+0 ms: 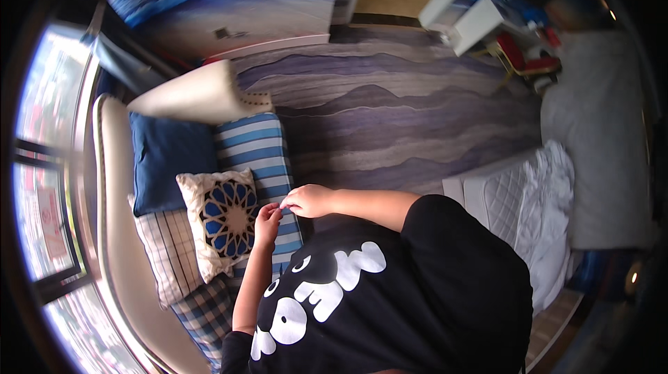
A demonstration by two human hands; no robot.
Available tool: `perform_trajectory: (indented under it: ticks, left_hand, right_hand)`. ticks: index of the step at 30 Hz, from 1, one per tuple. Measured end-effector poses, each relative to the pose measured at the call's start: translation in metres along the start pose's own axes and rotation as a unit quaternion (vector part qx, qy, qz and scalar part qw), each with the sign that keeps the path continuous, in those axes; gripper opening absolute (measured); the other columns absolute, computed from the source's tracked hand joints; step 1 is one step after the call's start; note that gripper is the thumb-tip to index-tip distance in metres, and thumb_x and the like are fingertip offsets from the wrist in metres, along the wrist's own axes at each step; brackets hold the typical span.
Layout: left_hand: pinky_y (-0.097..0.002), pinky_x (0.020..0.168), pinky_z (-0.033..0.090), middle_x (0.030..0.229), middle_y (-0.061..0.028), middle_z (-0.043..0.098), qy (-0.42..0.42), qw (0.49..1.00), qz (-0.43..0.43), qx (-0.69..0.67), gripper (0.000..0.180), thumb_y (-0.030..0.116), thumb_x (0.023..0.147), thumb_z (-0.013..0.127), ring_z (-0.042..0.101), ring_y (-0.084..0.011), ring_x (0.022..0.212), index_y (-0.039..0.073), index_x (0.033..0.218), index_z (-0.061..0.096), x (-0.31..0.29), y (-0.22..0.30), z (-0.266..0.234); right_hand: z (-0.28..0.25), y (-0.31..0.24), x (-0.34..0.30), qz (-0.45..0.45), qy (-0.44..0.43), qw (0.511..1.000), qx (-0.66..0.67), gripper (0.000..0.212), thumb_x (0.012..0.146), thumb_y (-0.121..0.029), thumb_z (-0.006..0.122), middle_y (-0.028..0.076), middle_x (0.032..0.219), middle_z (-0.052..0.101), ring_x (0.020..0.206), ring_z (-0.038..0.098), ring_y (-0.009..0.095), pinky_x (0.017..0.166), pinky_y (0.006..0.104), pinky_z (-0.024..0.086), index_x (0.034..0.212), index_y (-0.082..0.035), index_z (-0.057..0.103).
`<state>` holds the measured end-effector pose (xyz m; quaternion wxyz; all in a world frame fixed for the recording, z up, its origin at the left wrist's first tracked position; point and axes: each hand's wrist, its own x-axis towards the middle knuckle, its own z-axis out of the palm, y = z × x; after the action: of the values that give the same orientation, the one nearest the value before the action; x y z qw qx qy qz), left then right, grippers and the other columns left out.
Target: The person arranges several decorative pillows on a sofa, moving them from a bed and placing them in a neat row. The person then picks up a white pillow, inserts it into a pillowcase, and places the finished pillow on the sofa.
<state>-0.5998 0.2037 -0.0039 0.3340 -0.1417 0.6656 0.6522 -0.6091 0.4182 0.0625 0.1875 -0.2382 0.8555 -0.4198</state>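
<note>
My left hand [268,219] and my right hand [310,201] meet over the front of the sofa seat. The fingers of both are pinched together at one spot, and a tiny bluish thing seems to sit between them, too small to name. Below the hands lies the blue-and-white striped seat cushion [255,144]. Nearest to my left hand is a white pillow [228,217] with a blue and black star pattern. Behind it lean a plain blue pillow [170,158], a white checked pillow [170,252] and a dark plaid pillow [205,315].
A cream sofa [115,235] with studded arms runs along the window [52,200] at left. Wavy grey carpet [390,123] spreads ahead. At right stand a bed [494,200] with rumpled white bedding [550,214] and a grey headboard-like panel [598,137]. A red chair [522,57] is far right.
</note>
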Motion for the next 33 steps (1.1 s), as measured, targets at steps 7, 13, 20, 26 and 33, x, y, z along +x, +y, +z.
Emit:
perform_trajectory:
  ticks: [7,13,20,26,33]
  left_hand:
    - [-0.0195,0.072,0.044,0.095,0.0003,0.065,-0.248,0.966,0.045,0.063,0.02,0.014,0.095,0.059,0.059,-0.0055,0.083,0.003,0.112,0.058,-0.032,0.052,0.144]
    - [-0.019,0.071,0.045,0.098,-0.0003,0.066,-0.367,0.909,-0.025,0.199,0.021,0.015,0.095,0.06,0.061,-0.0058,0.083,0.004,0.113,0.059,-0.048,0.059,0.261]
    - [-0.0228,0.075,0.048,0.104,-0.0033,0.063,-0.488,0.815,-0.067,0.306,0.026,0.018,0.096,0.058,0.061,-0.01,0.086,0.007,0.119,0.055,-0.053,0.059,0.438]
    - [-0.0259,0.081,0.046,0.11,-0.0041,0.064,-0.569,0.724,-0.021,0.391,0.029,0.02,0.097,0.056,0.06,-0.0119,0.091,0.006,0.121,0.055,-0.086,0.033,0.645]
    - [-0.0275,0.083,0.046,0.11,-0.0064,0.063,-0.661,0.653,-0.021,0.369,0.029,0.017,0.096,0.058,0.06,-0.0145,0.093,0.005,0.122,0.056,-0.1,0.049,0.784]
  right_hand:
    - [-0.028,-0.004,-0.156,0.107,0.302,0.933,0.164,0.018,0.087,-0.009,0.06,0.011,0.089,0.071,0.079,0.068,0.02,0.073,0.0317,0.052,0.102,-0.002,0.068]
    - [-0.041,0.001,-0.287,0.169,0.405,0.887,0.141,0.019,0.088,-0.009,0.057,0.008,0.092,0.072,0.082,0.069,0.018,0.073,0.0304,0.051,0.104,-0.005,0.067]
    - [-0.064,0.03,-0.446,0.22,0.567,0.771,0.188,0.021,0.088,-0.009,0.056,0.009,0.091,0.071,0.082,0.068,0.019,0.074,0.0309,0.05,0.105,-0.006,0.068]
    - [-0.099,0.063,-0.598,0.259,0.627,0.706,0.206,0.021,0.091,-0.011,0.057,0.011,0.094,0.071,0.088,0.068,0.018,0.079,0.0303,0.051,0.107,-0.002,0.067]
    - [-0.139,0.105,-0.704,0.26,0.776,0.508,0.269,0.023,0.087,-0.01,0.053,0.009,0.089,0.07,0.081,0.066,0.016,0.075,0.0292,0.052,0.102,-0.002,0.068]
